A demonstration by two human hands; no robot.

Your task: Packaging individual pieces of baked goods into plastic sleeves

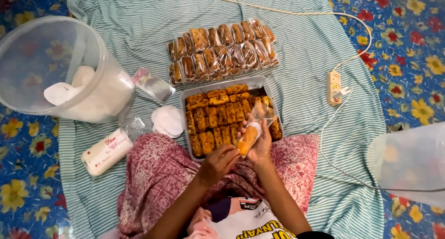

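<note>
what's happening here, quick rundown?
A person sits on a striped cloth and slides a golden pastry bar into a small clear bag. The right hand holds the bag and bar; the left hand is at the bar's lower end. A metal tray of unwrapped bars lies just ahead, and beyond it a pile of wrapped bars. A clear plastic tub stands off to the left.

Bare striped cloth (306, 58) lies open right of the tray (184, 100) — bagged cakes (222, 49) block beyond, big tub (55, 67) (far left) crowds that side.
</note>
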